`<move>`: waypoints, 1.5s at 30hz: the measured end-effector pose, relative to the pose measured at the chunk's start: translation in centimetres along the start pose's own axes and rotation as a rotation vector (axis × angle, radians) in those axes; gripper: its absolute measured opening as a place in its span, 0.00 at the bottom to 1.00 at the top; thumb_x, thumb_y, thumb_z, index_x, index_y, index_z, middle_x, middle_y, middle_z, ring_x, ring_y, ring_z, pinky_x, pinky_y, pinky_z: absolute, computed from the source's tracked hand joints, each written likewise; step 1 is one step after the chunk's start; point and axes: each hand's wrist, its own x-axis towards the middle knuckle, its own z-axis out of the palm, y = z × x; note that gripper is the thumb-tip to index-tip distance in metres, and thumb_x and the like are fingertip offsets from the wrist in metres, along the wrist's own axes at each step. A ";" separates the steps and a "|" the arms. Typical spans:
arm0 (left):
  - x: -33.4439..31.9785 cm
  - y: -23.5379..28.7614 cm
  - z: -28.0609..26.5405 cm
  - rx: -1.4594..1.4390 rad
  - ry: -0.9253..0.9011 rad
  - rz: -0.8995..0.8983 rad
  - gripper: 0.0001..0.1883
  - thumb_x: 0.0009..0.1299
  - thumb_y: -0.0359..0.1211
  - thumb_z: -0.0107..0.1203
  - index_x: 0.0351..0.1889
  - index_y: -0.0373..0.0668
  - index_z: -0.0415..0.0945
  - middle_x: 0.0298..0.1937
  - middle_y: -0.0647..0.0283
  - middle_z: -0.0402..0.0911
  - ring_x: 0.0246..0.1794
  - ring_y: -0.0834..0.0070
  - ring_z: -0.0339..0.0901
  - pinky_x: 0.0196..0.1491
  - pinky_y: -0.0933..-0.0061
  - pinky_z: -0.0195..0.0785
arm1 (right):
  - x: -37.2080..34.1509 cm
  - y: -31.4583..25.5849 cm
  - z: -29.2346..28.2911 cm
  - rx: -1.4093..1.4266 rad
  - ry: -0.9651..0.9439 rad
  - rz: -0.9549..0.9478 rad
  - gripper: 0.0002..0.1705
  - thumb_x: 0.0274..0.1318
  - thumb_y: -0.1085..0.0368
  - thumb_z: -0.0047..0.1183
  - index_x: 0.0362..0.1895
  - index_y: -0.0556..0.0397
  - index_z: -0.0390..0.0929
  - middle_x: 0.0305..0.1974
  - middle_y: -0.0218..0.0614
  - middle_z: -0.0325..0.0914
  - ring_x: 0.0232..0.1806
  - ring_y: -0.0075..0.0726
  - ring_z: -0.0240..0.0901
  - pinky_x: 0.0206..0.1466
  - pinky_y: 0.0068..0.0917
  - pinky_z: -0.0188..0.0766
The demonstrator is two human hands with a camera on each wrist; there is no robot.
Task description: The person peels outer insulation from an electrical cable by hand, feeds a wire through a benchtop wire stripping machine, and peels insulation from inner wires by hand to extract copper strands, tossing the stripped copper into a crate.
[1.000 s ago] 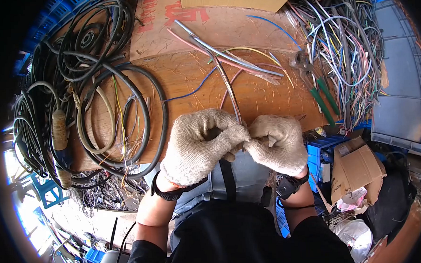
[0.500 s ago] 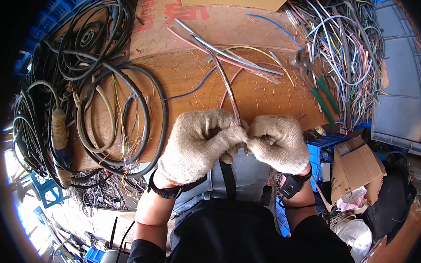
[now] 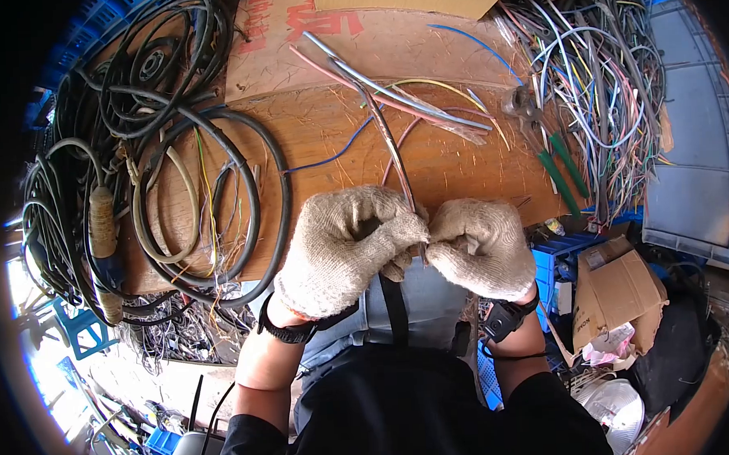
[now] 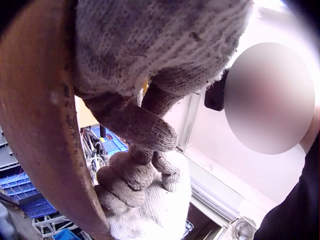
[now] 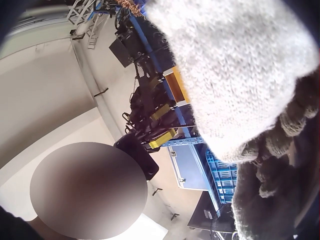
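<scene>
A thin dark cable (image 3: 389,141), its sheath split to show a pale and coppery streak, runs from the loose wires down to both hands. My left hand (image 3: 325,249), in a knitted work glove, pinches it near its lower end between thumb and forefinger. The gloved right hand (image 3: 483,251) has its fingers curled and its thumb pressed to the forefinger, pinching right at that end. Both sets of fingertips nearly meet above the lap at the bench's front edge. In the left wrist view the curled right-hand fingers (image 4: 125,180) show beyond the left hand; gloves hide the gripped part.
Pink and grey cut wires (image 3: 408,104) lie across the wooden bench (image 3: 320,132). Green-handled cutters (image 3: 552,154) rest to the right, beside a heap of stripped wires (image 3: 595,95). Thick black cable coils (image 3: 253,192) crowd the left. A cardboard box (image 3: 620,298) stands low at right.
Both hands have edged slightly apart, a narrow gap now showing between the thumbs. The cable has shifted slightly with the left hand; the bench items stay put.
</scene>
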 end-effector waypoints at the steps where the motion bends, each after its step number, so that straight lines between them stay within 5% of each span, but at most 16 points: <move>1: 0.0 0.0 0.0 0.000 0.000 0.000 0.07 0.74 0.27 0.59 0.36 0.30 0.79 0.27 0.59 0.82 0.22 0.79 0.79 0.26 0.80 0.73 | 0.1 0.0 0.0 -0.006 -0.002 -0.014 0.03 0.53 0.70 0.65 0.31 0.55 0.83 0.29 0.34 0.82 0.27 0.27 0.80 0.29 0.24 0.74; 21: -0.1 0.1 -0.4 0.035 0.005 -0.002 0.09 0.72 0.29 0.62 0.37 0.30 0.80 0.26 0.58 0.83 0.22 0.79 0.80 0.23 0.81 0.72 | -0.2 0.6 -0.4 0.053 -0.024 -0.004 0.03 0.57 0.71 0.61 0.36 0.56 0.84 0.32 0.35 0.83 0.30 0.25 0.80 0.32 0.23 0.73; 45: -0.2 -0.1 0.1 0.026 0.022 0.014 0.07 0.72 0.27 0.62 0.38 0.29 0.80 0.25 0.59 0.82 0.21 0.79 0.79 0.24 0.80 0.72 | 0.2 -0.3 0.2 -0.093 0.009 -0.065 0.04 0.50 0.70 0.67 0.31 0.54 0.84 0.28 0.35 0.83 0.27 0.28 0.81 0.29 0.24 0.76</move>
